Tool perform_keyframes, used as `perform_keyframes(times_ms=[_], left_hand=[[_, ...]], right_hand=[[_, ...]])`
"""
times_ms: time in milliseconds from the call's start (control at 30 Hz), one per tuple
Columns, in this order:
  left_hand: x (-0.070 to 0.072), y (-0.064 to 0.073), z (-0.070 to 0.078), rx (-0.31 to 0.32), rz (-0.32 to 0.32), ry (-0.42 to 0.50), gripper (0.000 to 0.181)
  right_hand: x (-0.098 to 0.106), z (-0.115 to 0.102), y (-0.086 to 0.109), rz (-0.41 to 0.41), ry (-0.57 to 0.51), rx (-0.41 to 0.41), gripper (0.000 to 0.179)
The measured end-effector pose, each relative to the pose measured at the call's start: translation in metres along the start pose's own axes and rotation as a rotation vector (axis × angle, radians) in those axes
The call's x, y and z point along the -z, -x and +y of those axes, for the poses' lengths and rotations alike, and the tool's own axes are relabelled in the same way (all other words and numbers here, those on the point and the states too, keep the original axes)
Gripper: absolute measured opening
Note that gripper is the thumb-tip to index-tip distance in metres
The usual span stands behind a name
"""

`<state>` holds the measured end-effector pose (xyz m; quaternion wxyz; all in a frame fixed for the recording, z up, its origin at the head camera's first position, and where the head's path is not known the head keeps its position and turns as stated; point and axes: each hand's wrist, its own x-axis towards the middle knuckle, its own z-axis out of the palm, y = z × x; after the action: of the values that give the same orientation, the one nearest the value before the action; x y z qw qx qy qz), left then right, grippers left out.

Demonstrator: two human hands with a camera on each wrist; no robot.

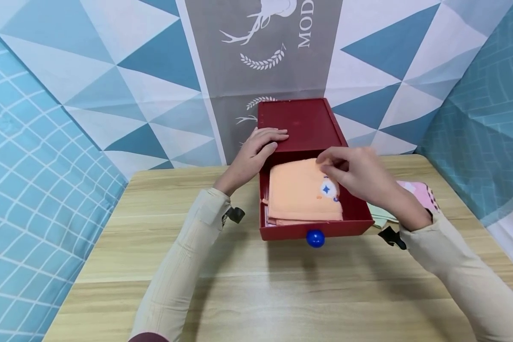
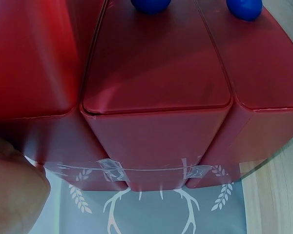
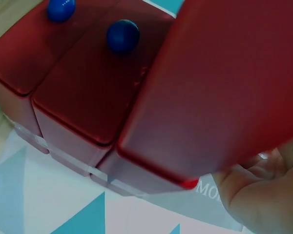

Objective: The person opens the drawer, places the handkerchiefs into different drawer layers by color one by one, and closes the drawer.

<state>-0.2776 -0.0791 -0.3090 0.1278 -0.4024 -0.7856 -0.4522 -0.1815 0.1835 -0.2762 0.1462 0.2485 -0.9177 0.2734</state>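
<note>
A red drawer (image 1: 312, 231) with a blue knob (image 1: 315, 238) is pulled out of the top of a red drawer cabinet (image 1: 299, 123). Inside it lies a folded orange towel (image 1: 297, 190), with a white patch and blue star near its right edge. More folded cloth peeks out beneath the towel's front edge. My left hand (image 1: 256, 154) rests on the cabinet's top at its front left edge, fingers stretched over it. Over the drawer, my right hand (image 1: 359, 173) pinches the towel's back right corner between thumb and curled fingers. Each wrist view shows a hand only at its margin.
Two lower drawers (image 2: 156, 58) with blue knobs are closed. Right of the cabinet, partly behind my right forearm, lie a pale green cloth (image 1: 380, 216) and a pink cloth (image 1: 421, 194) on the wooden table (image 1: 154, 247). A patterned wall covering (image 1: 162, 85) stands close behind the cabinet.
</note>
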Motion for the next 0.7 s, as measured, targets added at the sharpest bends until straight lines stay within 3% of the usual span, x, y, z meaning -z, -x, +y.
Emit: perform_keyframes(times_ms=[333,400,600,700], left_hand=[[0.000,0.000,-0.001,-0.003,0.002,-0.005,0.032],[0.000,0.000,-0.001,-0.017,0.012,0.004,0.032],[0.000,0.000,0.004,-0.032,0.023,0.045,0.032],[0.000,0.000,0.013,-0.029,0.012,0.057,0.032]], right_hand=[[-0.001,-0.016,0.004,-0.072,0.182,0.097,0.036],[0.000,-0.022,0.005,-0.127,0.200,0.123,0.037],[-0.001,-0.030,0.004,-0.393,0.131,0.165,0.025],[-0.005,-0.030,0.003,-0.426,0.167,0.166,0.023]])
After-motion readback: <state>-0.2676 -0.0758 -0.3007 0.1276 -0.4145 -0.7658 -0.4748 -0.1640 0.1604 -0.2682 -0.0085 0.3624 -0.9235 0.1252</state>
